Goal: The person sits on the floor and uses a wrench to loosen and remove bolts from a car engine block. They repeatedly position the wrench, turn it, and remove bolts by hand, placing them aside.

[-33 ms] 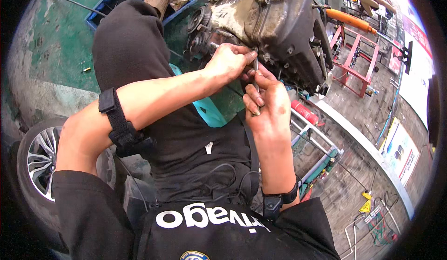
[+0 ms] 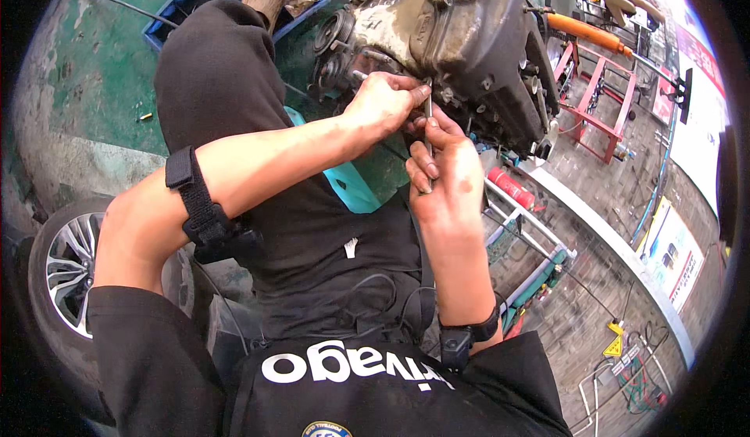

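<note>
Head view: left hand (image 2: pixel 385 105) and right hand (image 2: pixel 451 163) pinch a slim metal tool (image 2: pixel 429 108); stiff, light, I'd guess, best held mid-shaft.

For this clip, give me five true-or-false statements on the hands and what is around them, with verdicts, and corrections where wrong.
1. The right hand holds a thin metal rod. True.
2. The left hand rests on the wheel. False: its fingertips are at the rod's upper end, beside the engine.
3. The wheel is at the left of the picture. True.
4. The red frame is left of the engine in the picture. False: it is to the right.
5. The tray near the top of the picture is yellow. False: it is blue.
</note>
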The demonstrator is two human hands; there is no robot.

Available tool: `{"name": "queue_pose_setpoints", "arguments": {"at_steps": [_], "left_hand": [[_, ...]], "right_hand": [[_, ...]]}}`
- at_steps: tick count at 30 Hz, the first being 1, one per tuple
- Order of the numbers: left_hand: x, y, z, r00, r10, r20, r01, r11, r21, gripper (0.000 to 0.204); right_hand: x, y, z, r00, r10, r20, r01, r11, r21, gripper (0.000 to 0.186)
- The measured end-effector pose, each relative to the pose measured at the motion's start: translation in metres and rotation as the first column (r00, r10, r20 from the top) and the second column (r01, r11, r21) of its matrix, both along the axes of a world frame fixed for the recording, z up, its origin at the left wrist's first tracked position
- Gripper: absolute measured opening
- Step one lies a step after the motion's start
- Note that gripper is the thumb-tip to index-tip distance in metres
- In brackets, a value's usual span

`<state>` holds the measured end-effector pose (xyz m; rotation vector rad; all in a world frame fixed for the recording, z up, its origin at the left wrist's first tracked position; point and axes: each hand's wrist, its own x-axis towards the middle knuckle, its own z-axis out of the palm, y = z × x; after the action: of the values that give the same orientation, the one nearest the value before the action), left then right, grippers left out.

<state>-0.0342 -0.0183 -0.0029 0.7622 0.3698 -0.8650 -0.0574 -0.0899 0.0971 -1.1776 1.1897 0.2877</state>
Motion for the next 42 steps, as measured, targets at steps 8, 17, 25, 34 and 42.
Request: {"name": "queue_pose_setpoints", "arguments": {"at_steps": [8,17,25,34,42], "left_hand": [[-0.001,-0.005,-0.001,0.997,0.073,-0.003,-0.073,0.997,0.033,0.022],[-0.003,-0.008,-0.007,0.997,0.076,-0.001,-0.076,0.997,0.018,0.021],[-0.006,-0.012,-0.006,1.0,0.005,0.027,-0.009,0.994,0.112,0.022],[0.004,-0.008,0.009,0.999,0.027,-0.033,-0.027,1.0,0.015,0.026],[-0.002,-0.014,0.007,0.997,0.072,-0.027,-0.073,0.996,-0.043,0.025]], "right_hand": [[-0.001,0.015,0.001,0.999,0.046,-0.013,-0.047,0.98,-0.194,0.026],[-0.037,0.003,-0.039,0.954,0.287,0.087,-0.214,0.855,-0.473,0.022],[-0.046,-0.018,-0.026,0.908,0.401,0.124,-0.343,0.878,-0.334,0.026],[-0.03,0.006,0.022,0.919,0.344,0.191,-0.308,0.932,-0.193,0.05],[-0.051,-0.003,-0.017,0.494,0.862,-0.118,-0.322,0.055,-0.945,0.033]]}}
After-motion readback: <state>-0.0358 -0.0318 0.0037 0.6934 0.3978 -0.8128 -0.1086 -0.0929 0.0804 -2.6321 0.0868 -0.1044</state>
